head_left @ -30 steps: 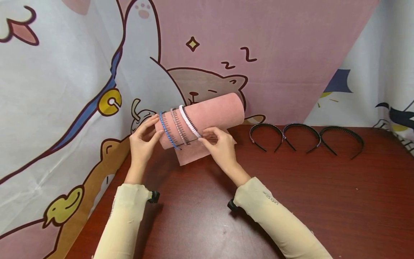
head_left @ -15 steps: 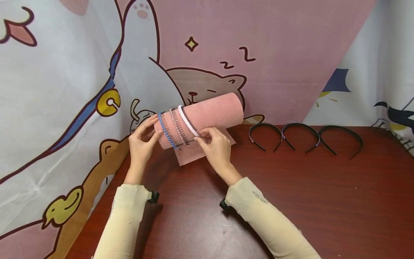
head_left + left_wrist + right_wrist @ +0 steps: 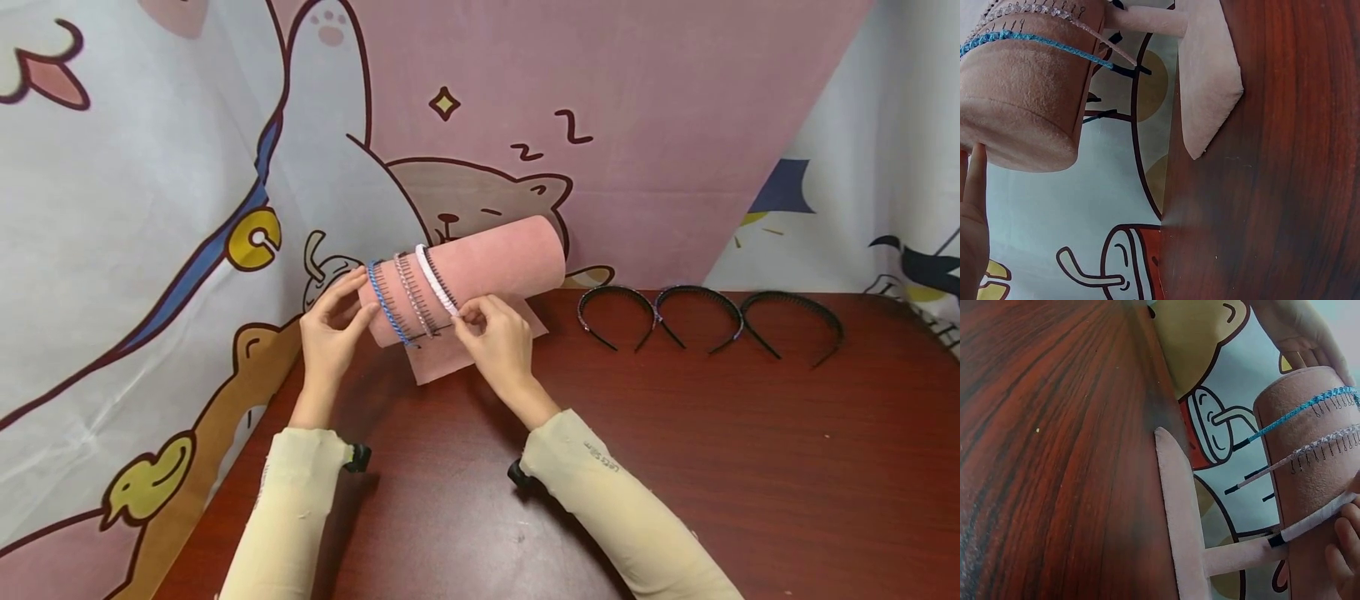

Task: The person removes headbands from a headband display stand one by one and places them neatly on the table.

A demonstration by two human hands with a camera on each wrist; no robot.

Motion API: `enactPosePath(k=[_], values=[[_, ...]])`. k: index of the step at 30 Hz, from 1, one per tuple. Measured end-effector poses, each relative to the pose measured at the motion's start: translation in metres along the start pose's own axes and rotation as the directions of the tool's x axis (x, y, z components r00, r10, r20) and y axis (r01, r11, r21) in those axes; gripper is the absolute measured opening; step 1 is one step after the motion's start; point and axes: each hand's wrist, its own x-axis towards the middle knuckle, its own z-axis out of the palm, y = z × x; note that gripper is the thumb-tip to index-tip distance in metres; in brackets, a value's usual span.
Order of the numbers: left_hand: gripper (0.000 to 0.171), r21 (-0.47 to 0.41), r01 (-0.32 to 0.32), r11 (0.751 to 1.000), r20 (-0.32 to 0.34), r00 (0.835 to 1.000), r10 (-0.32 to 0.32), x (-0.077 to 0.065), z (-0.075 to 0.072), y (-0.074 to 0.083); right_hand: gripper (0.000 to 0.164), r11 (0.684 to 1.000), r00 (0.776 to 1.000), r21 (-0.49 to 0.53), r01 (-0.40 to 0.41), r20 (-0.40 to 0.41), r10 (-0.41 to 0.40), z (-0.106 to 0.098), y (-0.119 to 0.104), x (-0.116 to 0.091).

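A pink plush headband stand (image 3: 510,250), a horizontal cylinder on a post and flat base (image 3: 1210,81), carries three headbands. Nearest its left end sits a blue braided headband (image 3: 388,307), then a greyish-pink braided headband (image 3: 414,296), both with comb teeth. A white headband (image 3: 433,279) lies over the cylinder to their right. My right hand (image 3: 498,346) pinches the white one's near side between thumb and fingers. My left hand (image 3: 327,337) holds the cylinder's left end, thumb in front and fingers behind. The right wrist view shows the white headband's dark tip beside the post.
Three dark headbands (image 3: 705,292) stand in a row at the table's back right, decorated on two. The reddish-brown wooden table (image 3: 675,450) spreads in front and to the right. A cartoon-printed cloth (image 3: 637,125) rises close behind and on the left.
My right hand has slid slightly left along the white headband's near side, its fingers closing tighter on it. My left hand and the stand keep their places.
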Motion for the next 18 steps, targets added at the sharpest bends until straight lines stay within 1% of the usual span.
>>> enactPosePath(k=[5,12,18], values=[[0.035,-0.015,0.003,1.000,-0.009,1.000,-0.003,0.000,0.001,0.001,0.010,1.000,1.000,0.011,-0.001,0.011,0.001,-0.002,0.001,-0.001],[0.036,-0.023,0.016,1.000,-0.002,1.000,-0.017,0.001,0.001,0.002,0.008,0.999,1.000,0.041,-0.014,0.014,0.014,-0.006,0.004,0.000],[0.036,-0.006,0.011,1.000,0.002,1.000,-0.011,0.000,-0.001,0.001,0.008,0.995,0.998,0.081,-0.054,0.025,0.052,-0.010,0.011,0.003]])
